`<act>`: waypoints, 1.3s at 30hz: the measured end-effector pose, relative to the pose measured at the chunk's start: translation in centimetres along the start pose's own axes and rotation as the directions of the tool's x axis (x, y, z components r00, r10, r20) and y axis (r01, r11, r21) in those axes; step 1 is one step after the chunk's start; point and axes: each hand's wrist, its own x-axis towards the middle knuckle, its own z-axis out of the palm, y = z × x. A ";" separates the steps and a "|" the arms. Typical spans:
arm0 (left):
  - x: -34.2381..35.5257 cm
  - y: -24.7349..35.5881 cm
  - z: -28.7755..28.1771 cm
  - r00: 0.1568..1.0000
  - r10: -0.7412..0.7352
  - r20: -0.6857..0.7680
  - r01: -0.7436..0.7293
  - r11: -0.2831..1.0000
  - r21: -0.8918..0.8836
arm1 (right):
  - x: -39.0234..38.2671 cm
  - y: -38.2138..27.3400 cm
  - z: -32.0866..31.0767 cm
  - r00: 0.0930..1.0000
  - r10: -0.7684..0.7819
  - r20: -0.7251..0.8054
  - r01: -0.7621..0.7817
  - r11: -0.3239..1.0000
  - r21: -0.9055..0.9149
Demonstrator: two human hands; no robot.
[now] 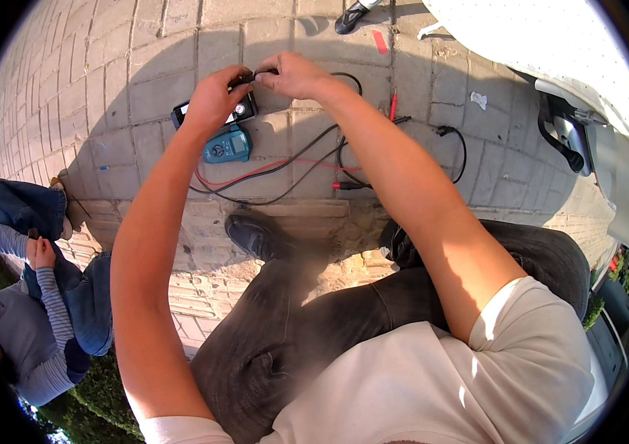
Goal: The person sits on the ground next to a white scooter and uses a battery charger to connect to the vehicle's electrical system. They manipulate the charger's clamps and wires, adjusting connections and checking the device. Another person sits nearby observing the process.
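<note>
My left hand (214, 96) and my right hand (288, 75) meet at the top centre, both with fingers closed on a small dark cable end (261, 74); its exact shape is unclear. Beneath them lies a black boxy device (245, 109), partly covered by my left hand. Beside it rests a teal handheld meter (225, 148). Black cables (296, 157) and a red lead (233, 180) loop across the paving, along with an upright-pointing red probe (393, 105), a red-tipped black connector (350, 186) and a black plug (444, 131).
A white vehicle body (529, 37) with black fittings (559, 140) fills the upper right. A person (29, 303) sits at the left, hands together. A shoed foot (348, 21) shows at the top. Red strip (379, 41) and paper scrap (479, 99) lie on the paving.
</note>
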 end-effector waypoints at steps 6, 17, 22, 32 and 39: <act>0.0 0.1 0.0 1.000 0.007 0.013 -0.007 0.999 0.040 | -0.3 0.0 0.2 0.999 -0.004 -0.040 0.008 0.995 0.095; -0.4 -0.3 0.5 0.998 0.061 -0.020 -0.058 0.992 0.111 | -0.6 -0.5 0.3 0.999 0.052 -0.013 -0.051 0.994 0.095; -0.4 -0.7 0.6 0.998 0.055 -0.015 -0.052 0.992 0.114 | -0.5 -0.5 0.4 0.997 0.077 -0.001 -0.077 0.992 0.095; -1.2 -1.7 -1.1 0.995 -0.080 -0.056 0.079 0.997 -0.025 | 0.4 0.7 1.1 0.997 0.066 -0.027 -0.063 0.992 0.110; -0.7 -1.5 -1.2 0.982 -0.186 -0.015 0.186 0.982 -0.035 | 0.9 0.7 1.8 0.998 0.008 -0.058 -0.005 0.999 0.054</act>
